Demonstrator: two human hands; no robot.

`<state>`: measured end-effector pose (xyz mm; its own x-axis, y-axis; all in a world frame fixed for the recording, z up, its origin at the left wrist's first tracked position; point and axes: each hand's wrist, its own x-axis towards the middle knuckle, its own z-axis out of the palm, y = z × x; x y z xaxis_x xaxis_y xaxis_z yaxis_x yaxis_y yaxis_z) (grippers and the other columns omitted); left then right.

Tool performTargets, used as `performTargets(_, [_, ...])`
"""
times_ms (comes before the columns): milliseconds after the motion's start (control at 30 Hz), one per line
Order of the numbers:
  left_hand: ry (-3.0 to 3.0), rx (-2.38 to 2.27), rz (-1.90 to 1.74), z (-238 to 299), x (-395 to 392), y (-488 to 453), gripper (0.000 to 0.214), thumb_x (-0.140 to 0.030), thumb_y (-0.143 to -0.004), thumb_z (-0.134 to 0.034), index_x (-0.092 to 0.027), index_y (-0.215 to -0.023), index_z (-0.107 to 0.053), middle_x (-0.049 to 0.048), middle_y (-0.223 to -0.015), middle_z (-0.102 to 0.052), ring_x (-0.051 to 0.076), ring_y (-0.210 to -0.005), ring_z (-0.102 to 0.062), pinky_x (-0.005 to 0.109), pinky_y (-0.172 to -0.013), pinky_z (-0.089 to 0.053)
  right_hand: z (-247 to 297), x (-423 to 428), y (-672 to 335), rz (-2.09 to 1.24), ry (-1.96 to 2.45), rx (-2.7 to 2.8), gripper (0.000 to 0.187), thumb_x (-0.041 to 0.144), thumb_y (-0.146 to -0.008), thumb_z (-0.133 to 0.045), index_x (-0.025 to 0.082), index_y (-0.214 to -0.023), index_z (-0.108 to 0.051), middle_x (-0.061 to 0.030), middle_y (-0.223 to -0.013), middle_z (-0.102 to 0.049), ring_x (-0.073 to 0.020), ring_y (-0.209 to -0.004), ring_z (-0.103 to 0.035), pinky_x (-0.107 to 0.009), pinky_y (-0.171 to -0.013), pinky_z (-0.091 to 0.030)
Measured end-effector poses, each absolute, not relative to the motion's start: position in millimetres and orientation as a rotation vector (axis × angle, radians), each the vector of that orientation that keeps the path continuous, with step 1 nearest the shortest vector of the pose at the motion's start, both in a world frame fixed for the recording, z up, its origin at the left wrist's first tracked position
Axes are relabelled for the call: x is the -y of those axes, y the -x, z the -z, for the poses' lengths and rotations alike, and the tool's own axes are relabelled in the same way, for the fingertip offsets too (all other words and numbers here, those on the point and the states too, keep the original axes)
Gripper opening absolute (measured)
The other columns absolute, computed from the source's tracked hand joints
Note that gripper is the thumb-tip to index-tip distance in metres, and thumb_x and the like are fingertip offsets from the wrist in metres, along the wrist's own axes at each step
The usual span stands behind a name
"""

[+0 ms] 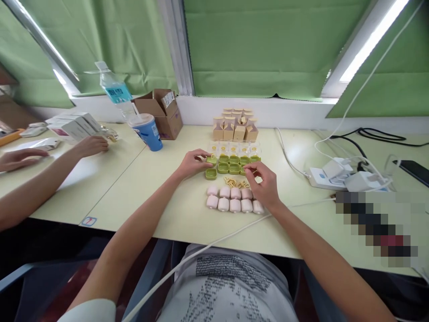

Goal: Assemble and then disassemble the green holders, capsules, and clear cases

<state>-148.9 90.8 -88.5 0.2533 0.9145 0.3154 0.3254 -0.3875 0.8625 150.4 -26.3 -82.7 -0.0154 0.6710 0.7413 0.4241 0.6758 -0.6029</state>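
My left hand (pixel 195 164) has its thumb and fingers closed on a small green case (pixel 211 160) at the left end of the back row. Several more open green cases (pixel 233 168) stand in two rows to the right of it. At the right end of the front row, my right hand (pixel 264 182) is closed in a pinch against a green case; whatever lies between its fingertips is hidden. Yellow clips or small chains (pixel 231 181) lie in front of the cases. Closer to me are two rows of rounded pale pink pieces (pixel 235 205), partly covered by my right hand.
Clear pieces with yellow centres (pixel 233 148) and small open cardboard boxes (pixel 229 129) stand behind. A blue cup (pixel 149 134), bottle (pixel 117 91) and brown box (pixel 164 117) are left, beside another person's hand (pixel 92 146). A white cable (pixel 214 243) crosses the table; a power strip (pixel 320 177) lies right.
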Motion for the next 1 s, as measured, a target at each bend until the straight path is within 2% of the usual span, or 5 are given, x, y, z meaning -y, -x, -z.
performTargets(267, [-1.926, -1.282, -1.04, 99, -96, 149, 0.072, -0.076, -0.062, -0.101, -0.022, -0.109, -0.089, 0.0099, -0.103, -0.086, 0.024, -0.087, -0.073, 0.043, -0.089, -0.062, 85, 27, -150, -0.207, 0.883, 1.71, 0.014, 0.029, -0.11, -0.065, 0.028, -0.104, -0.078, -0.0051, -0.093, -0.079, -0.0217, -0.075, -0.07, -0.038, -0.061, -0.061])
performTargets(467, [-2.04, -1.283, -1.071, 99, -99, 148, 0.074, -0.085, -0.067, -0.094, -0.021, -0.104, -0.09, 0.0106, -0.109, -0.077, 0.018, -0.077, -0.065, 0.038, -0.079, -0.058, 83, 28, -150, -0.2, 0.891, 1.733, 0.014, 0.027, -0.109, -0.064, 0.027, -0.102, -0.077, -0.0046, -0.09, -0.077, -0.0204, -0.07, -0.067, -0.038, -0.062, -0.059])
performTargets(600, [-2.066, -1.266, -1.085, 102, -100, 148, 0.072, -0.079, -0.073, -0.093, -0.019, -0.114, -0.089, 0.0076, -0.102, -0.075, 0.017, -0.075, -0.062, 0.038, -0.081, -0.057, 83, 27, -152, -0.169, 0.881, 1.753, 0.013, 0.024, -0.109, -0.065, 0.025, -0.102, -0.077, -0.0039, -0.09, -0.077, -0.0182, -0.066, -0.063, -0.036, -0.062, -0.057])
performTargets(767, [-2.021, -1.275, -1.124, 107, -101, 145, 0.064, -0.072, -0.074, -0.094, -0.019, -0.108, -0.085, 0.0043, -0.089, -0.074, 0.018, -0.077, -0.061, 0.036, -0.078, -0.053, 87, 26, -151, -0.107, 0.837, 1.841, 0.015, 0.017, -0.107, -0.064, 0.022, -0.103, -0.077, -0.0025, -0.086, -0.075, -0.0151, -0.062, -0.059, -0.031, -0.059, -0.053])
performTargets(1000, [-1.987, -1.235, -1.093, 109, -102, 143, 0.063, -0.059, -0.071, -0.097, -0.018, -0.117, -0.082, 0.0013, -0.085, -0.073, 0.017, -0.074, -0.06, 0.034, -0.078, -0.054, 77, 13, -177, 0.038, 0.902, 1.974, 0.021, 0.016, -0.105, -0.062, 0.021, -0.102, -0.081, -0.006, -0.089, -0.081, -0.0181, -0.069, -0.068, -0.032, -0.062, -0.053])
